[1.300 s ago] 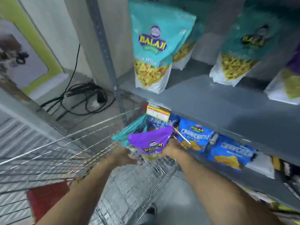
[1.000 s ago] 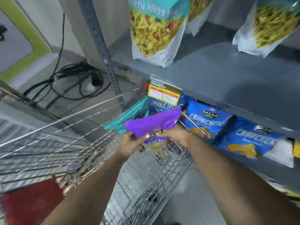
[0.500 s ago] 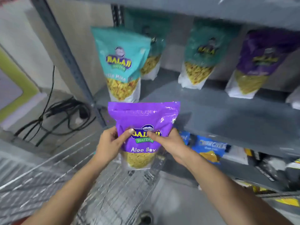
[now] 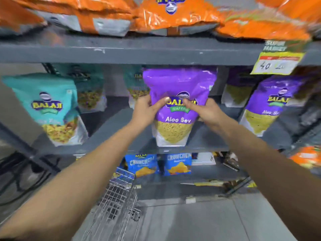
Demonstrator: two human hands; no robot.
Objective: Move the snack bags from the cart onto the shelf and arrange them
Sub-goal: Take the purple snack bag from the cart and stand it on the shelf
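Note:
I hold a purple Aloo Sev snack bag upright at the front of the grey middle shelf. My left hand grips its left side and my right hand grips its right side, thumbs on the logo. The bag's bottom edge is level with the shelf's front lip; whether it rests there I cannot tell. The wire cart shows only a corner below my left forearm.
A teal snack bag stands at the shelf's left, more teal bags behind it. A second purple bag stands at the right, another behind. Orange bags lie on the upper shelf, blue bags below. A yellow price tag hangs upper right.
Both hands have lifted the purple bag out of the cart and carried it up and forward to the middle shelf. My view has tilted up from the cart to the shelves.

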